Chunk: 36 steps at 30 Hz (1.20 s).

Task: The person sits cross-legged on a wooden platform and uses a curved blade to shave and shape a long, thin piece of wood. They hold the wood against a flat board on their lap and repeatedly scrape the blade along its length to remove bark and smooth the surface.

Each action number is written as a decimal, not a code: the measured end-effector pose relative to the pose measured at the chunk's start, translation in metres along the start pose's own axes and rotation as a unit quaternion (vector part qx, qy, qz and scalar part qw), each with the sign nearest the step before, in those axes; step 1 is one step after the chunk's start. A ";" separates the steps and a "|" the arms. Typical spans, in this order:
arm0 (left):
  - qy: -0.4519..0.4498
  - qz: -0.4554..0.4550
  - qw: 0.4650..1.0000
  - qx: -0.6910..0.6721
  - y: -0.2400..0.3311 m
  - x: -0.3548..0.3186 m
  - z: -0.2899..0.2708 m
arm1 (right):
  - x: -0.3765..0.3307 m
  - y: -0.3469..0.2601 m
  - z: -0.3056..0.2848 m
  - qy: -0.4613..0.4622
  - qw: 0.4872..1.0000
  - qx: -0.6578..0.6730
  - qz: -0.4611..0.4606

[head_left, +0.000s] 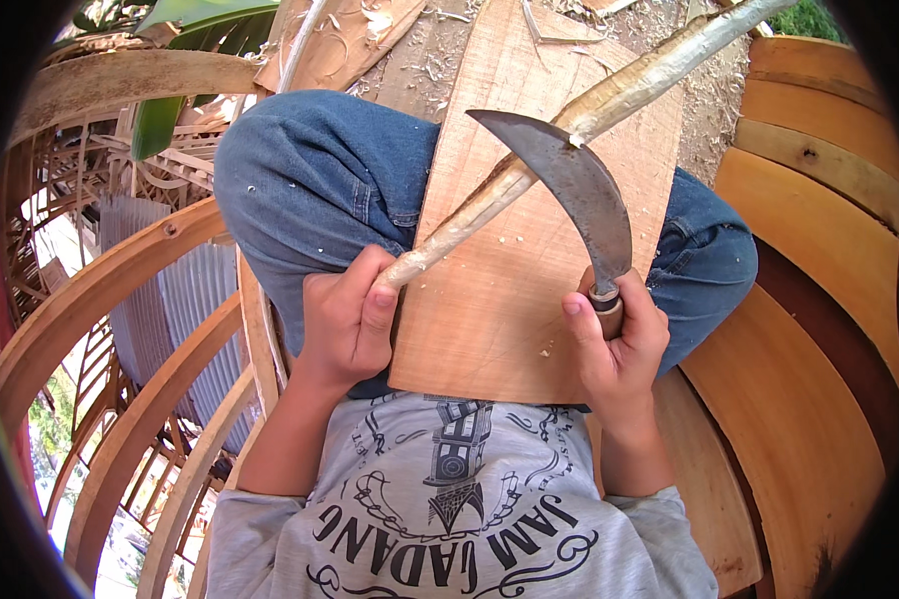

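My left hand (348,317) is closed around the near end of a long, peeled wooden stick (649,78), which slants up and away to the far right. In my right hand (619,344) is the short wooden handle of a sickle (584,190) with a dark curved blade. The blade crosses over the stick near its middle, its tip pointing left; a small pale chip sits at the crossing. Below both lies a broad wooden board (499,329), resting across my lap between my bent knees.
Curved wooden planks (799,409) rise on the right. Bent wooden ribs (120,275) stand on the left, with corrugated sheets (205,309) beyond them. Wood shavings (435,60) litter the boards ahead, and a large green leaf (160,120) hangs at the upper left.
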<state>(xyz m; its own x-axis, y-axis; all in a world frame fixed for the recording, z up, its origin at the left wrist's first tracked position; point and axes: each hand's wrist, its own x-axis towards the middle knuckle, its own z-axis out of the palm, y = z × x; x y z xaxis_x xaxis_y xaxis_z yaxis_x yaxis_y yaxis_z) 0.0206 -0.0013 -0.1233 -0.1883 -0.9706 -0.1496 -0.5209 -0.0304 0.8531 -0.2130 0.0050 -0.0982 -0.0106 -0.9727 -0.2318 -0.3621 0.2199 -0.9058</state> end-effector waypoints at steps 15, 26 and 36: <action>-0.009 0.000 1.000 0.000 0.000 0.000 -0.002 | 0.007 0.010 0.009 0.089 0.979 -0.142 -0.116; -0.001 0.021 0.999 0.025 -0.001 0.000 0.000 | 0.006 -0.012 -0.011 -0.077 0.980 0.147 0.111; 0.012 0.029 0.999 0.039 -0.001 -0.001 0.003 | 0.002 -0.009 -0.005 -0.107 0.993 0.037 0.029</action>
<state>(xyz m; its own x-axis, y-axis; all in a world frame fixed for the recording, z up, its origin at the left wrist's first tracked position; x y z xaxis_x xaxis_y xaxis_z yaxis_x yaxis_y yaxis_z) 0.0184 0.0003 -0.1257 -0.2000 -0.9759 -0.0877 -0.5733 0.0439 0.8182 -0.2145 0.0003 -0.0884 0.1715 -0.9222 -0.3468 -0.2972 0.2871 -0.9106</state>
